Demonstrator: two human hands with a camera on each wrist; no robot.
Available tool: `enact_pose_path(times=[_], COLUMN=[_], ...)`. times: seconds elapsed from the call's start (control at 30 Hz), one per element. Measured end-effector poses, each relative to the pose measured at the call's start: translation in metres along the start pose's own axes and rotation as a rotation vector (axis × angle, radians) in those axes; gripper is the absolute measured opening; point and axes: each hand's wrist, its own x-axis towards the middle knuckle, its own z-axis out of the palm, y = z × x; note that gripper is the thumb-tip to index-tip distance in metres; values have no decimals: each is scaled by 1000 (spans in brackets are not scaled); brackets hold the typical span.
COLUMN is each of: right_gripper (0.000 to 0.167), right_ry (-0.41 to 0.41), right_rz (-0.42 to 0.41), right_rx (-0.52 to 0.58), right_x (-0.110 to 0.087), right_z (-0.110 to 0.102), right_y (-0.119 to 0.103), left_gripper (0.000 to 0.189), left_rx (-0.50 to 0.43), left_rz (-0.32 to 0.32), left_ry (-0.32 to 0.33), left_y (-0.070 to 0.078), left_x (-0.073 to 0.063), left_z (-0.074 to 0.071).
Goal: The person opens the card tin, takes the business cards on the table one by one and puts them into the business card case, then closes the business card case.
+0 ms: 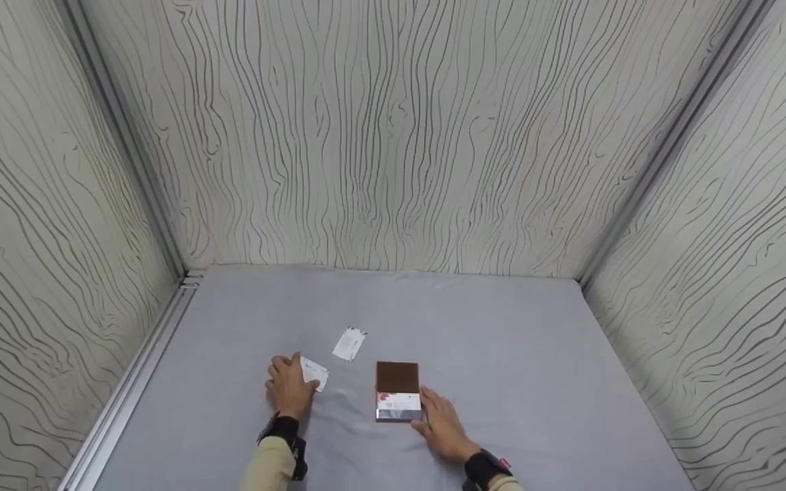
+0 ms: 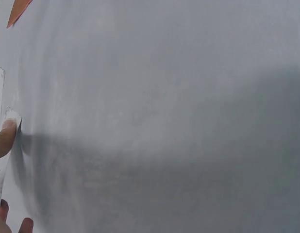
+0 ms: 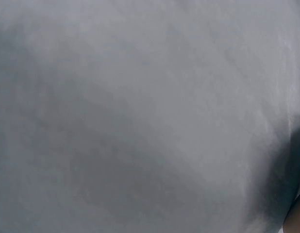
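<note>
On the left of the cloth, my left hand (image 1: 288, 385) pinches a white printed card (image 1: 315, 373). In the left wrist view the thumb (image 2: 5, 138) presses on this card, whose edge is tilted up from the cloth. A flat brown card box (image 1: 398, 378) lies near the middle, with a white printed card (image 1: 398, 401) across its lower part. Along the box's right side rests my right hand (image 1: 444, 426), fingers fairly straight and thumb at the lower right corner. Only a sliver of that hand (image 3: 295, 216) shows in the right wrist view.
Another white card (image 1: 350, 344) lies flat between the left hand and the box, farther back. Grey cloth (image 1: 502, 341) covers the table. Wood-grain patterned panels (image 1: 393, 136) stand behind and at both sides, and a metal rail (image 1: 134, 389) runs along the left edge.
</note>
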Motion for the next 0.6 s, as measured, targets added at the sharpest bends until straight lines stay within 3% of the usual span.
enact_pose_path(times=[0.17,0.43,0.6], right_gripper=[57,52,52], right_ry=[15,148,145], right_rz=[-15,-139,-137], right_rx=[0,-69,-79], right_x=[0,-1,-1], right_z=[1,10,13], right_y=[3,11,15], left_gripper=[46,44,36], left_rx=[13,-52,-115], left_rz=[80,142,174], left_ry=[54,97,126], left_y=[0,-4,-6], left_x=[1,2,3], left_z=[-4,-11,-15])
